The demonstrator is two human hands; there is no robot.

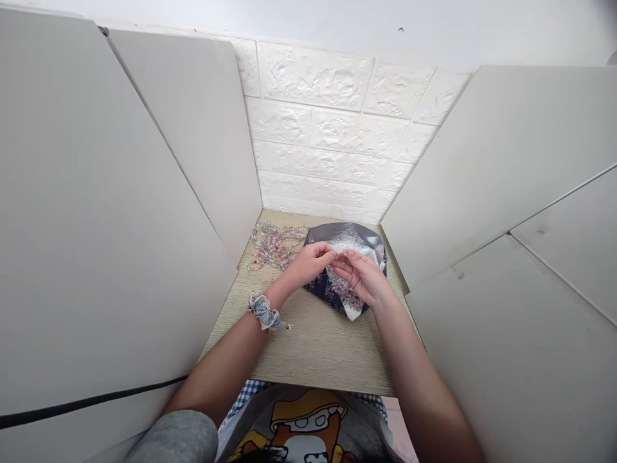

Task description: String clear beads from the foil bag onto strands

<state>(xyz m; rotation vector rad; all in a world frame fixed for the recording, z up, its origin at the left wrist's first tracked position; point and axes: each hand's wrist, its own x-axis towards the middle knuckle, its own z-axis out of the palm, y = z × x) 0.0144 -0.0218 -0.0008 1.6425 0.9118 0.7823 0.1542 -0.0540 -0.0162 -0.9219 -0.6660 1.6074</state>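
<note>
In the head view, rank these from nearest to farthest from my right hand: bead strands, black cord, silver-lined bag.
1. Silver-lined bag, beneath your right hand.
2. Bead strands, left of the bag.
3. Black cord, far lower left.

Narrow indoor nook, wood-grain tabletop (pixel 322 354), white brick-patterned wall (pixel 337 125), pale side panels (pixel 187 116)

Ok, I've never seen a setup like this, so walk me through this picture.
There is no machine here, just a person's two bare hands. The single picture comes from a head-worn camera looking forward and down. On the tabletop lie strands of small colourful beads and, to their right, an open silver-lined bag with beads inside. The left hand and right hand come together near the fingertips over the bag. A scrunchie circles the left forearm. Anything held is too small to make out.
</note>
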